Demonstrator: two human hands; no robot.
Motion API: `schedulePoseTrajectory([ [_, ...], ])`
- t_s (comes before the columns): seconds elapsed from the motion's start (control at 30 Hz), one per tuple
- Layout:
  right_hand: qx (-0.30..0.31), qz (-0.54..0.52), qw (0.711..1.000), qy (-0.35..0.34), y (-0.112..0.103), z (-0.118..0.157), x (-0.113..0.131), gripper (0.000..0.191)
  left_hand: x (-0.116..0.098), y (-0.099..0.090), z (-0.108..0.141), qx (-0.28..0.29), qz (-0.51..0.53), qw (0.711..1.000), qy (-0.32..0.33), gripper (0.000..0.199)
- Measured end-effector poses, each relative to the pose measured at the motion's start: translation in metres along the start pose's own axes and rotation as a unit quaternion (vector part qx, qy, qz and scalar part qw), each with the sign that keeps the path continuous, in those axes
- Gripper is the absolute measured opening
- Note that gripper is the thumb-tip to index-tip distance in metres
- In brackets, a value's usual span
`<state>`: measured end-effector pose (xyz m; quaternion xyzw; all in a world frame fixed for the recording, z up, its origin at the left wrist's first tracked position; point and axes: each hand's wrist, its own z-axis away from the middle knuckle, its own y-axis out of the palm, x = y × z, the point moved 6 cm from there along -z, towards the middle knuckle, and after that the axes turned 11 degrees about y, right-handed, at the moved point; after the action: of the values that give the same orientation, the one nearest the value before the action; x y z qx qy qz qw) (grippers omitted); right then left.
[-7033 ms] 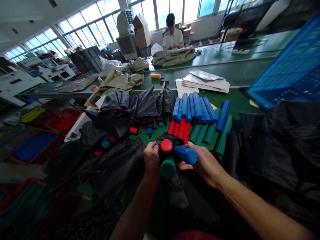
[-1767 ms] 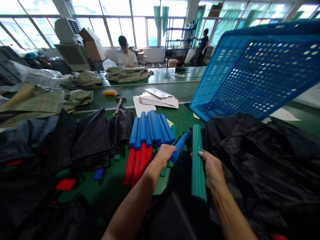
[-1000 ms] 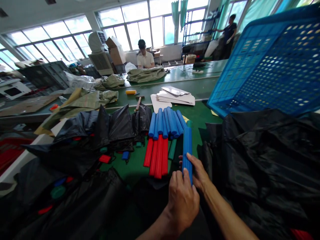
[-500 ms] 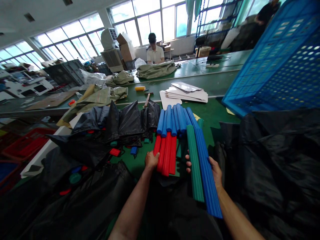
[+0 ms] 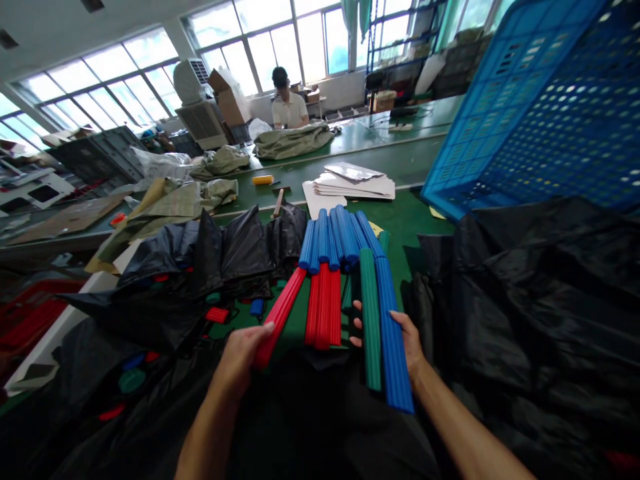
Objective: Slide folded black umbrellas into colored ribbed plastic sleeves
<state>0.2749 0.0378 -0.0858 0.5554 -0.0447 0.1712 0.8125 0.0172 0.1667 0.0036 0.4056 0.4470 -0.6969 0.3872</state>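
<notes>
My left hand [image 5: 245, 350] is closed on a red ribbed rod [image 5: 283, 313], tilted and apart from the other red rods [image 5: 323, 310] lying on the green table. In my right hand [image 5: 407, 337] are a green ribbed rod [image 5: 370, 320] and a blue ribbed rod [image 5: 394, 337], side by side. Its thumb is on the blue rod and its fingertips show left of the green one. Beyond the hands, several blue rods [image 5: 336, 233] lie in a row, their near ends above the red rods. Another green rod [image 5: 347, 293] is partly hidden behind.
Black bags [image 5: 250, 247] with coloured rod ends sticking out lie at left. More black bags [image 5: 530, 293] are piled at right under a tilted blue crate [image 5: 505, 127]. White sheets [image 5: 355, 183] are stacked behind the blue rods. A person [image 5: 290, 107] sits across the table.
My left hand has pulled one red rod left, away from the other red rods, and tilted it. My right hand still holds the green and blue rods. The camera view has shifted slightly.
</notes>
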Motion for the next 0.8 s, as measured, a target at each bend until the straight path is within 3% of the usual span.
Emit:
schedulePoseTrajectory([
  [0.13, 0.017, 0.013, 0.999, 0.03, 0.005, -0.004, -0.013, 0.055, 0.006, -0.005, 0.066, -0.028, -0.016, 0.999, 0.033, 0.055],
  [0.27, 0.007, 0.031, 0.999, 0.022, 0.009, -0.011, -0.021, 0.052, -0.016, 0.036, 0.094, 0.039, -0.121, 0.98, 0.154, 0.043],
  [0.33, -0.014, 0.038, 0.999, 0.021, 0.01, -0.012, -0.023, 0.052, -0.026, 0.065, 0.096, 0.049, -0.187, 0.953, 0.231, 0.03],
  [0.47, -0.038, 0.045, 0.998, 0.033, 0.01, -0.008, -0.025, 0.054, -0.03, 0.108, 0.101, 0.002, -0.291, 0.89, 0.352, 0.013],
  [0.53, -0.025, 0.045, 0.998, 0.04, 0.012, -0.004, -0.026, 0.055, -0.028, 0.118, 0.106, -0.025, -0.325, 0.862, 0.388, 0.014],
  [0.67, 0.011, 0.049, 0.998, 0.029, 0.017, 0.0, -0.026, 0.052, -0.029, 0.13, 0.12, -0.055, -0.393, 0.8, 0.45, 0.036],
  [0.8, 0.039, 0.044, 0.998, 0.035, 0.021, -0.001, -0.028, 0.053, -0.033, 0.141, 0.13, -0.073, -0.46, 0.747, 0.474, 0.042],
])
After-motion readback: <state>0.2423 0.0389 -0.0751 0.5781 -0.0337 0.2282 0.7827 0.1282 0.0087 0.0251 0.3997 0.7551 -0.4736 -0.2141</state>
